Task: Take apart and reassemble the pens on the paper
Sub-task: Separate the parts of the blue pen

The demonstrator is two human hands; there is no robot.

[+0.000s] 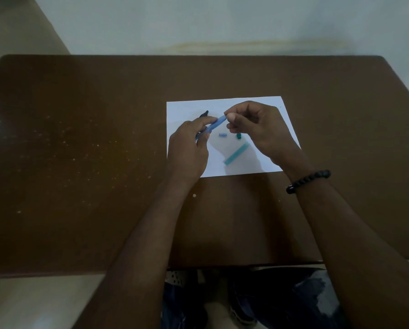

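Note:
A white sheet of paper [244, 103] lies on the brown table. Above it my left hand [189, 143] grips the lower part of a blue pen barrel [214, 125], which slants up to the right. My right hand [253, 124] pinches the barrel's upper end with thumb and fingertips. On the paper lie a teal pen barrel [236, 153], a small blue piece [222, 134] and a small teal piece [239, 136]. A black pen part [204, 113] pokes out beyond my left hand's fingers.
The brown table [80, 150] stretches wide to the left and right of the paper, with a pale wall behind its far edge. A black bead bracelet [308, 181] sits on my right wrist. My lap shows below the table's near edge.

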